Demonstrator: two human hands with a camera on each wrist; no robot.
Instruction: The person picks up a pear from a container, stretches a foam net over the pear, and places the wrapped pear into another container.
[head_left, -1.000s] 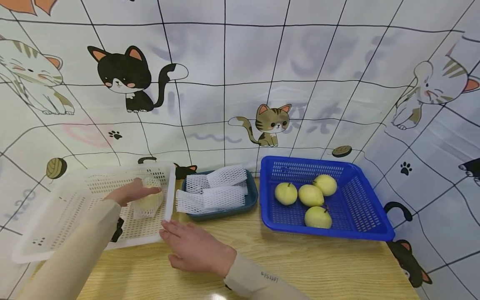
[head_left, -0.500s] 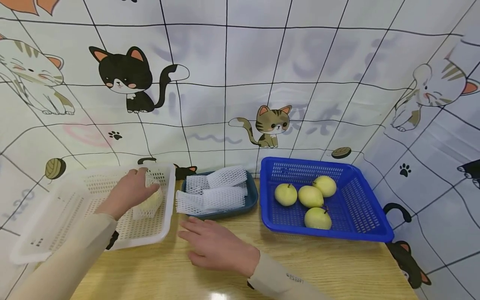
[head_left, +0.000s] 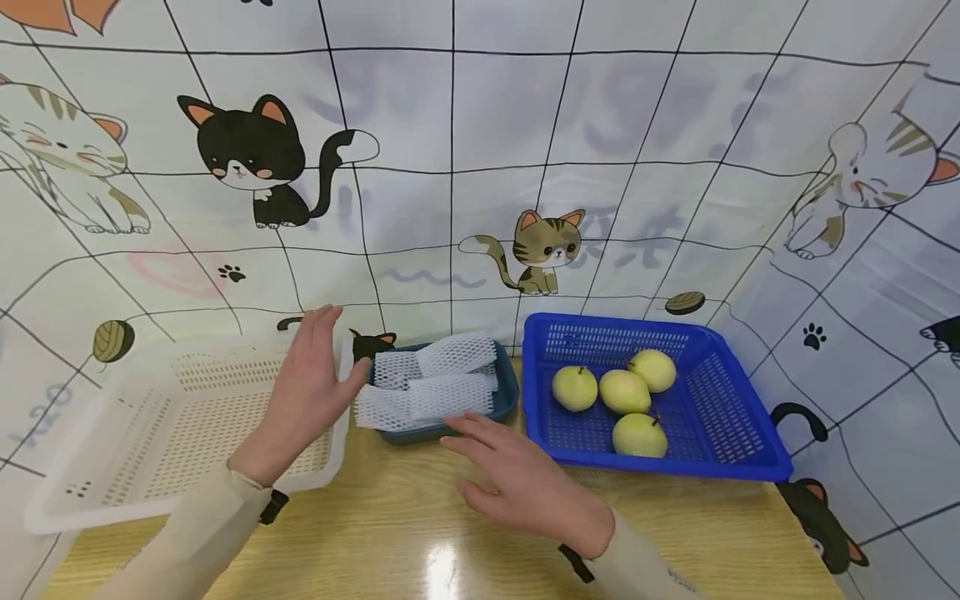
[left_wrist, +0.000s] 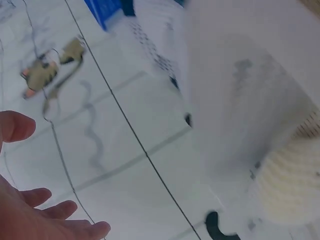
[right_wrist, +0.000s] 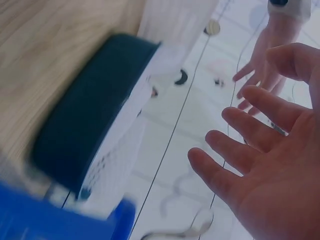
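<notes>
My left hand point(head_left: 303, 396) is raised over the right side of the white basket point(head_left: 187, 492), fingers straight and holding nothing. In the left wrist view a pale round fruit in a foam net point(left_wrist: 290, 187) sits in that basket; the head view has it hidden behind the hand. My right hand point(head_left: 532, 479) hovers with spread, empty fingers, its fingertips at the front of the dark teal tray point(head_left: 420, 435). White foam net sleeves point(head_left: 450, 396) lie in the tray. Right of it, the blue basket point(head_left: 712, 467) contains several yellow-green pears point(head_left: 624, 392).
Both baskets and the tray stand in a row on a wooden table point(head_left: 375, 533). Behind them rises a wall covering point(head_left: 420, 150) with cat drawings and black grid lines, which also runs along the right side.
My left hand has lifted away from the netted fruit and moved right. My right hand has travelled from the white basket's rim rightward to the front of the tray.
</notes>
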